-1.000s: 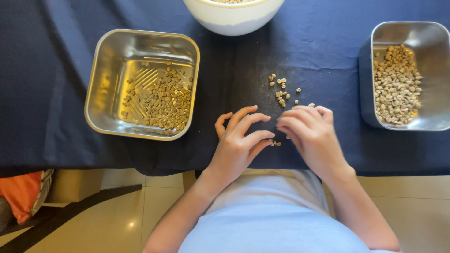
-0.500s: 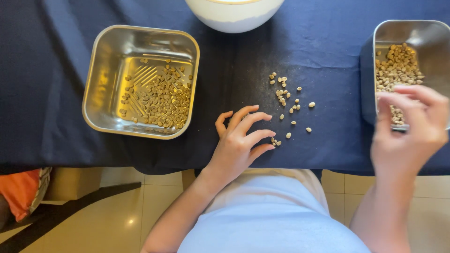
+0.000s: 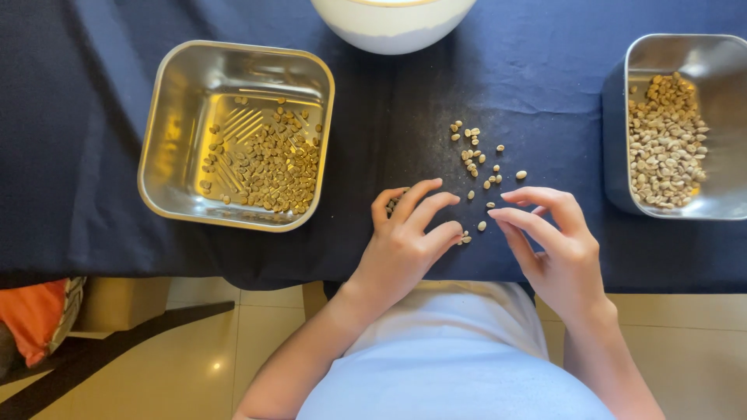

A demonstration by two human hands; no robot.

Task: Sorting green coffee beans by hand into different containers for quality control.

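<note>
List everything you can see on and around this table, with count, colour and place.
Cloth: one, dark blue, covering the table.
Left metal tray: one, silver, square, partly filled with tan beans.
Right metal tray: one, silver, at right edge, holding paler beans.
Bowl: one, white, top centre, cut off by the frame.
Loose beans: a small scatter, tan, on the cloth between the trays.
Orange item: one, bottom left, below the table.
Left hand: fingers curled, resting on the cloth beside the beans.
Right hand: fingers reaching toward the beans.
</note>
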